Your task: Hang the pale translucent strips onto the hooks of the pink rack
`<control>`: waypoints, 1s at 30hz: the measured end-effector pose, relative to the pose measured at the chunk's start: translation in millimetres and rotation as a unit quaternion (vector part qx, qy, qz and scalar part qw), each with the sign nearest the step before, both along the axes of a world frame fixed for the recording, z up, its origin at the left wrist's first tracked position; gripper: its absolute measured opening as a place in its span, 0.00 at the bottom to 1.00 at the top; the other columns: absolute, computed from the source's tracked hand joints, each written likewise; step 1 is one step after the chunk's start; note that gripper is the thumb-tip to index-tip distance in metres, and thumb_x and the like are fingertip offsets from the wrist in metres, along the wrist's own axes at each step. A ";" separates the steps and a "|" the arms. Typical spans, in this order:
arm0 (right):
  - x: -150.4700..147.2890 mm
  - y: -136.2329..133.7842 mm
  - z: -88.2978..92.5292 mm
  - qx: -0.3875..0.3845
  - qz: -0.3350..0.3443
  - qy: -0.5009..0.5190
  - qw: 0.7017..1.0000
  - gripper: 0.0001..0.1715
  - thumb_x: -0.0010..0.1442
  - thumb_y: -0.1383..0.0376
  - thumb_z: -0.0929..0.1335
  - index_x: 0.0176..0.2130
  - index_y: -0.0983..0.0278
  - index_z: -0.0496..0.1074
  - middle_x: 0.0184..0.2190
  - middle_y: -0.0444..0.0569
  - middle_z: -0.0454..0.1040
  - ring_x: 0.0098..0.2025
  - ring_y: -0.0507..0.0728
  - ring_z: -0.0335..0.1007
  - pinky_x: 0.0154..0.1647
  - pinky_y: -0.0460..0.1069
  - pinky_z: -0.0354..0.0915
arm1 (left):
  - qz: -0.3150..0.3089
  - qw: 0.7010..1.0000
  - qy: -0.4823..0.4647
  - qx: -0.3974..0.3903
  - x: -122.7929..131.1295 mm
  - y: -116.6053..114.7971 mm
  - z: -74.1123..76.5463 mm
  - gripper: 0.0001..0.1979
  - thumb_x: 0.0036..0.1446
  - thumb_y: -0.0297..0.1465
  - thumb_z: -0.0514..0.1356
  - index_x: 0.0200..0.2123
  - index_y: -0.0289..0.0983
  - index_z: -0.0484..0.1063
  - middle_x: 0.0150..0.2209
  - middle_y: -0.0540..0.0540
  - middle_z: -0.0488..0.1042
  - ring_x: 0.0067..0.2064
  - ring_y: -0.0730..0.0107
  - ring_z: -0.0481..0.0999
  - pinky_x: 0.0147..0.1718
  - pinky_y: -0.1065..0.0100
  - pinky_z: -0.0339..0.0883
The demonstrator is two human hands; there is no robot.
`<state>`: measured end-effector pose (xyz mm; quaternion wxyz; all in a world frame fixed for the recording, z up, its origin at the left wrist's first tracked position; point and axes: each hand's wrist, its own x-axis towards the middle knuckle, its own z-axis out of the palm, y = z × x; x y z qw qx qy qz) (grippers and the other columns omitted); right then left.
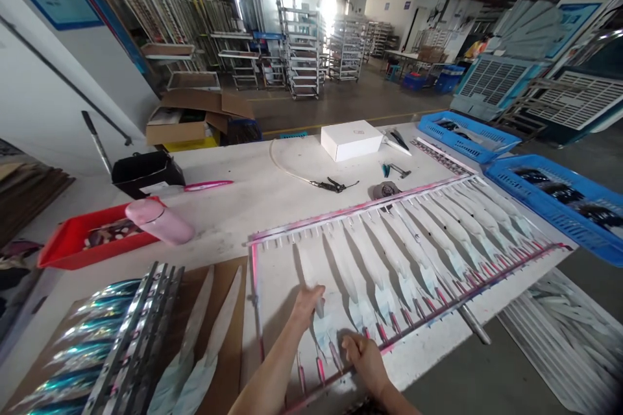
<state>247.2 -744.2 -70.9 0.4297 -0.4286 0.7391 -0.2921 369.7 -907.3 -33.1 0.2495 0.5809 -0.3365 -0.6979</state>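
Observation:
A metal frame (256, 324) with pink paint on its bars lies on the white table. Across it stretches a row of long white fish-shaped blanks (379, 259), attached at both ends, with pink-stained clips (382, 332) along the near bar. My left hand (307, 306) is closed around the leftmost blank (302, 262), near its tail. Beside that tail, above the near bar, my right hand (361, 353) has its fingers curled together. What those fingers pinch, if anything, is hidden. Several bare clips (320, 368) stand to the left of the right hand.
On the left, two loose white blanks (214, 356) lie on brown board beside shiny blue-green fish-shaped pieces (92, 337). A red tray (63, 243), a pink bottle (158, 220), an air gun (333, 185) and a white box (350, 141) are farther back. Blue baskets (559, 198) line the right.

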 end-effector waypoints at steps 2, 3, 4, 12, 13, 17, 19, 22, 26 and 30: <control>1.1 -1.0 2.1 0.000 0.002 0.006 1.000 0.26 0.61 0.47 0.56 0.27 0.62 0.67 0.19 0.45 0.69 0.25 0.57 0.68 0.28 0.49 0.54 | -0.012 1.000 -0.004 -0.001 1.0 -3.4 -0.4 0.09 0.42 0.30 0.63 0.21 0.38 0.63 0.18 0.53 0.62 0.23 0.71 0.65 0.23 0.69 0.58; 1.6 -1.6 3.4 0.001 0.004 0.010 1.000 0.26 0.61 0.47 0.56 0.27 0.62 0.67 0.20 0.46 0.70 0.25 0.57 0.69 0.28 0.49 0.54 | -0.018 1.000 -0.006 -0.002 0.6 -4.8 0.0 0.09 0.41 0.29 0.63 0.21 0.38 0.63 0.18 0.53 0.63 0.23 0.70 0.66 0.23 0.69 0.58; 1.9 -2.2 4.7 0.001 0.008 0.016 1.000 0.26 0.61 0.47 0.55 0.26 0.62 0.67 0.20 0.46 0.70 0.25 0.57 0.69 0.28 0.49 0.54 | -0.022 1.000 -0.008 -0.004 -0.3 -5.6 0.5 0.09 0.41 0.29 0.63 0.21 0.38 0.63 0.18 0.53 0.63 0.23 0.70 0.67 0.23 0.70 0.59; 0.6 -3.3 3.8 -0.012 0.019 0.023 0.999 0.27 0.61 0.47 0.55 0.25 0.62 0.66 0.20 0.48 0.71 0.26 0.57 0.69 0.28 0.49 0.55 | -0.020 0.999 -0.020 -0.025 -9.2 -3.1 -1.0 0.10 0.40 0.29 0.63 0.19 0.39 0.61 0.16 0.55 0.59 0.19 0.74 0.60 0.20 0.70 0.55; 0.4 -3.3 2.0 -0.015 0.017 0.019 1.000 0.26 0.61 0.47 0.55 0.25 0.61 0.66 0.20 0.47 0.71 0.25 0.57 0.69 0.28 0.49 0.54 | -0.016 0.999 -0.025 -0.026 -9.1 -3.2 -1.8 0.11 0.41 0.30 0.62 0.19 0.39 0.60 0.15 0.55 0.57 0.18 0.74 0.59 0.19 0.69 0.54; 0.8 -3.3 -7.1 -0.022 0.010 0.009 1.000 0.25 0.61 0.49 0.56 0.26 0.61 0.66 0.19 0.46 0.71 0.24 0.57 0.69 0.26 0.49 0.53 | -0.020 0.999 -0.036 -0.031 -5.3 -4.8 -3.0 0.13 0.42 0.32 0.62 0.17 0.40 0.58 0.14 0.55 0.57 0.18 0.73 0.60 0.19 0.69 0.54; 1.3 -3.3 -10.7 -0.026 0.010 0.011 1.000 0.26 0.62 0.47 0.56 0.26 0.61 0.67 0.20 0.47 0.71 0.24 0.57 0.69 0.26 0.49 0.54 | -0.030 0.998 -0.041 -0.035 -4.3 -5.0 -2.1 0.12 0.41 0.32 0.63 0.18 0.39 0.60 0.15 0.54 0.59 0.20 0.71 0.64 0.20 0.69 0.56; 1.8 -3.3 -10.8 -0.032 0.016 0.021 0.999 0.28 0.62 0.46 0.55 0.26 0.61 0.67 0.20 0.48 0.72 0.25 0.58 0.70 0.27 0.50 0.55 | -0.052 0.996 -0.058 -0.049 -5.2 -3.7 1.8 0.11 0.41 0.33 0.65 0.20 0.38 0.64 0.18 0.52 0.64 0.23 0.67 0.69 0.22 0.69 0.59; 0.4 -1.3 -3.7 -0.033 0.023 0.002 0.999 0.29 0.63 0.45 0.55 0.25 0.61 0.65 0.20 0.48 0.70 0.25 0.58 0.69 0.29 0.50 0.56 | -0.078 0.987 -0.103 -0.098 8.4 -9.1 14.5 0.13 0.44 0.39 0.66 0.25 0.36 0.69 0.22 0.47 0.70 0.28 0.58 0.74 0.28 0.64 0.65; -3.7 3.2 2.8 -0.056 0.028 -0.023 0.998 0.25 0.63 0.47 0.56 0.24 0.60 0.59 0.21 0.45 0.65 0.26 0.57 0.65 0.31 0.50 0.56 | -0.052 0.953 -0.197 -0.223 71.3 -21.9 30.2 0.17 0.49 0.38 0.64 0.41 0.35 0.73 0.43 0.38 0.76 0.49 0.51 0.73 0.51 0.57 0.64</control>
